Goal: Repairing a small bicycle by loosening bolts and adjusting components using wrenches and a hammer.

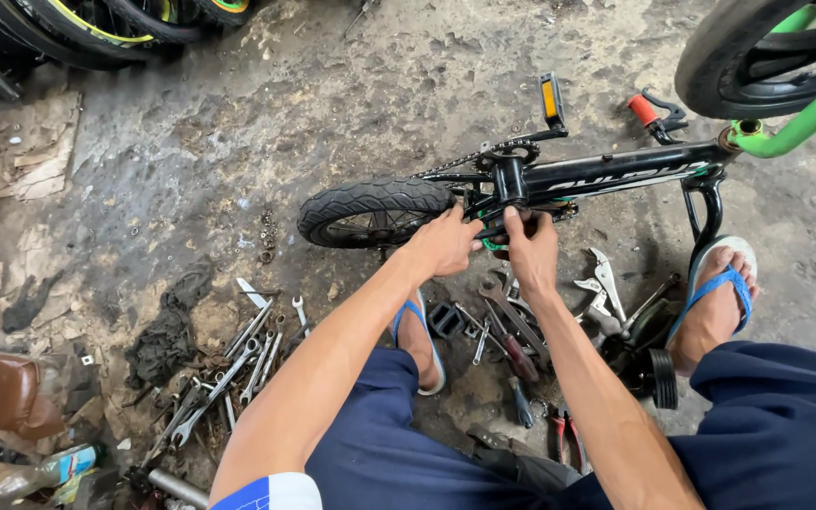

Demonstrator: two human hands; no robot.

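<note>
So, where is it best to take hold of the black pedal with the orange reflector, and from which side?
Probably grip the black pedal with the orange reflector across its flat faces, from above: it stands upright on its crank, free above the black bicycle frame.

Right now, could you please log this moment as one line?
left hand: on bike frame by rear wheel | right hand: gripping near crank | wrenches on floor

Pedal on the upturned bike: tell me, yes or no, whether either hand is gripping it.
No: the pedal sticks up free above the frame, while the left hand and right hand press lower down by the crank area.
</note>
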